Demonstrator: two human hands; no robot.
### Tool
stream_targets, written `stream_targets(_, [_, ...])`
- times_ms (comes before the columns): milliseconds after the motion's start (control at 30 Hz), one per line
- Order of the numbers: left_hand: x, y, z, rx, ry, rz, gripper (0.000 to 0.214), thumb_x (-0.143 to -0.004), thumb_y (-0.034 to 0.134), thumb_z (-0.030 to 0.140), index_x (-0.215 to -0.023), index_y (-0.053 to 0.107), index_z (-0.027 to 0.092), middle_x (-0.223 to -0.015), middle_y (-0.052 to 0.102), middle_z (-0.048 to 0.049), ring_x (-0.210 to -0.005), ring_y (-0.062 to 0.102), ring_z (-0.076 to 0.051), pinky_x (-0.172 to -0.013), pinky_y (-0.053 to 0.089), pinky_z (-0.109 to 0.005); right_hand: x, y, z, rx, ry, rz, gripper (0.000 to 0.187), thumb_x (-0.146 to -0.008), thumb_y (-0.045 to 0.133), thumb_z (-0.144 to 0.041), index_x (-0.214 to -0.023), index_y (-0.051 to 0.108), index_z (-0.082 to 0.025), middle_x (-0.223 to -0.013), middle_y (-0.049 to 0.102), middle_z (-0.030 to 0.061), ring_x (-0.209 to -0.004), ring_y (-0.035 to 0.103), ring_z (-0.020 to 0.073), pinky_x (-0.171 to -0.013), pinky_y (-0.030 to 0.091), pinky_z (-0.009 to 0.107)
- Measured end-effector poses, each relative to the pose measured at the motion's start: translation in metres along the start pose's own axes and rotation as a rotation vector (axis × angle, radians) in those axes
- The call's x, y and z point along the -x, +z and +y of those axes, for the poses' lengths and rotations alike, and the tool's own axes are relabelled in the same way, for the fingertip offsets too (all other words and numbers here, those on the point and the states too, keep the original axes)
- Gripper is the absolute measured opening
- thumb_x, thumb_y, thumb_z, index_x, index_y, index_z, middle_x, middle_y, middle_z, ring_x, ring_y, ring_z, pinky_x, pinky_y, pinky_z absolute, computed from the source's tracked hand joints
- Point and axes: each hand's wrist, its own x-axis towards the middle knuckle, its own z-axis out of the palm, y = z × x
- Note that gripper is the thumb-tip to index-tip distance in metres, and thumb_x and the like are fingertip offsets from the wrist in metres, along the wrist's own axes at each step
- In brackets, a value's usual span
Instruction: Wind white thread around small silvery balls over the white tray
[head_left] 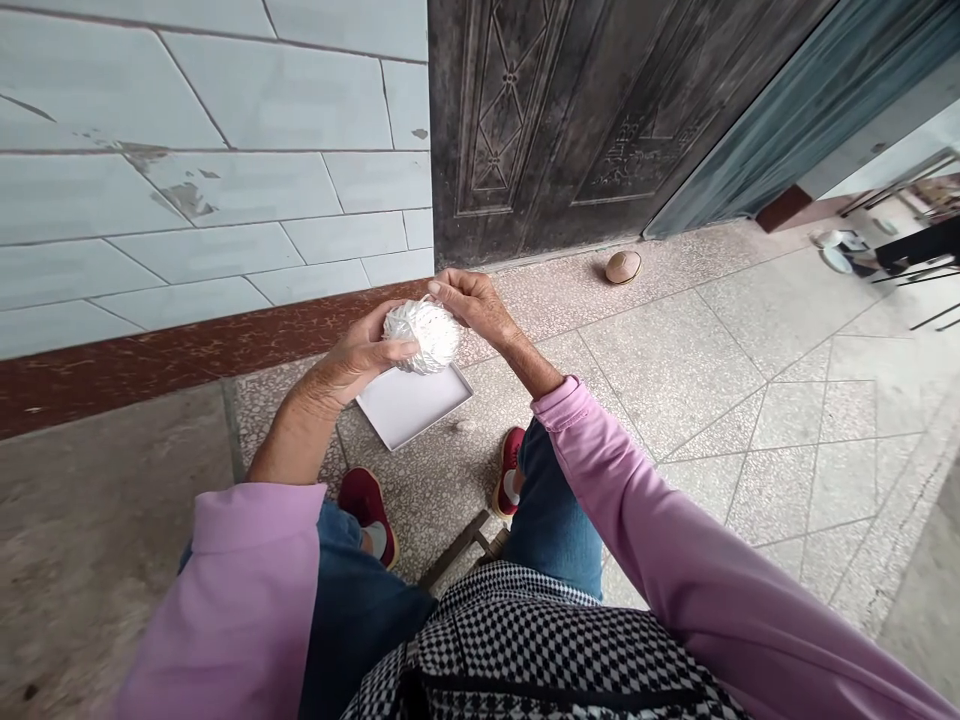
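A ball of shiny white string (426, 338) is held up in front of me, over the floor. My left hand (358, 355) is closed around its left side, thumb across the front. At the ball's upper right, my right hand (469, 300) has thumb and forefinger pinched together; a strand of the string seems to run into the pinch, though it is too fine to see clearly. Below the ball lies a shallow white box lid or tray (412, 408) on the floor, its far edge hidden behind the ball and my left hand.
A tiled wall (300, 120) and a dark carved door (540, 120) stand ahead. Near the door's foot lies a round pinkish-brown object (623, 267). My red shoes (367, 510) flank part of a low wooden frame (454, 550). Furniture and dishes (836, 250) are at far right.
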Motion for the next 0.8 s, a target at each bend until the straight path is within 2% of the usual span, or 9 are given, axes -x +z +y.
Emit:
stream_targets(133, [-0.001,0.005,0.001,0.062,0.048,0.023,0.084,-0.065,0.121,0.046,-0.139,0.088,0.024,-0.124,0.088,-0.0149,-0.118,0.086,-0.042,-0.09,0.074,-0.046,-0.008,-0.002,0.01,-0.028,0.042,0.02,0.07,-0.123,0.099,-0.05,-0.075,0.055,-0.024,-0.067,0.046,-0.0075,-0.067,0.035,0.0121,-0.06,0.03,0.026])
stream_targets(233, [-0.003,0.01,0.003,0.1,0.082,0.029,0.082,-0.07,0.119,0.053,-0.139,0.086,0.023,-0.124,0.088,-0.016,-0.126,0.087,-0.047,-0.097,0.077,-0.054,-0.011,0.003,0.016,-0.036,0.121,0.03,0.058,-0.123,0.095,-0.032,-0.079,0.059,-0.022,-0.072,0.054,-0.0074,-0.07,0.041,0.0107,-0.066,0.035,0.025])
stream_targets(333, [-0.007,0.01,0.006,0.116,0.136,0.095,0.08,-0.071,0.119,0.063,-0.132,0.085,0.023,-0.122,0.088,-0.0169,-0.132,0.086,-0.052,-0.104,0.079,-0.061,-0.009,0.012,0.019,0.039,0.133,0.003,0.048,-0.124,0.078,-0.009,-0.081,0.061,-0.02,-0.077,0.06,-0.006,-0.078,0.048,0.0103,-0.076,0.04,0.027])
stream_targets(433, [-0.015,0.003,0.004,0.123,0.213,0.188,0.077,-0.074,0.12,0.064,-0.129,0.084,0.025,-0.123,0.087,-0.0151,-0.141,0.084,-0.051,-0.11,0.077,-0.059,-0.003,0.018,0.02,0.21,0.076,-0.059,0.05,-0.122,0.066,0.003,-0.079,0.062,-0.02,-0.075,0.056,-0.0056,-0.084,0.05,0.0127,-0.081,0.04,0.029])
stream_targets(533, [-0.025,-0.008,-0.003,0.115,0.253,0.288,0.076,-0.069,0.122,0.061,-0.123,0.081,0.026,-0.122,0.085,-0.0113,-0.134,0.084,-0.043,-0.105,0.076,-0.052,0.003,0.021,0.021,0.336,0.022,-0.148,0.04,-0.126,0.067,-0.003,-0.089,0.07,-0.019,-0.079,0.062,-0.0036,-0.088,0.056,0.0164,-0.085,0.045,0.029])
stream_targets(633, [-0.033,-0.016,-0.012,0.045,0.275,0.421,0.087,-0.06,0.125,0.06,-0.122,0.074,0.027,-0.123,0.083,-0.0074,-0.124,0.082,-0.035,-0.1,0.075,-0.048,0.009,0.022,0.019,0.381,-0.012,-0.24,0.035,-0.132,0.071,-0.029,-0.098,0.075,-0.021,-0.088,0.072,0.0018,-0.093,0.065,0.0216,-0.09,0.054,0.033])
stream_targets(700, [-0.036,-0.019,-0.015,-0.025,0.276,0.508,0.098,-0.056,0.127,0.06,-0.127,0.068,0.028,-0.127,0.082,-0.0051,-0.125,0.078,-0.033,-0.106,0.072,-0.049,0.014,0.023,0.015,0.388,-0.015,-0.274,0.042,-0.133,0.074,-0.045,-0.098,0.075,-0.023,-0.093,0.076,0.0054,-0.097,0.069,0.0247,-0.093,0.058,0.036])
stream_targets(800, [-0.037,-0.021,-0.013,-0.164,0.243,0.595,0.107,-0.054,0.128,0.051,-0.136,0.063,0.026,-0.131,0.082,-0.0038,-0.127,0.073,-0.031,-0.117,0.066,-0.052,0.02,0.024,0.004,0.365,0.003,-0.275,0.045,-0.13,0.082,-0.05,-0.094,0.077,-0.025,-0.094,0.076,0.0058,-0.096,0.068,0.025,-0.091,0.058,0.036])
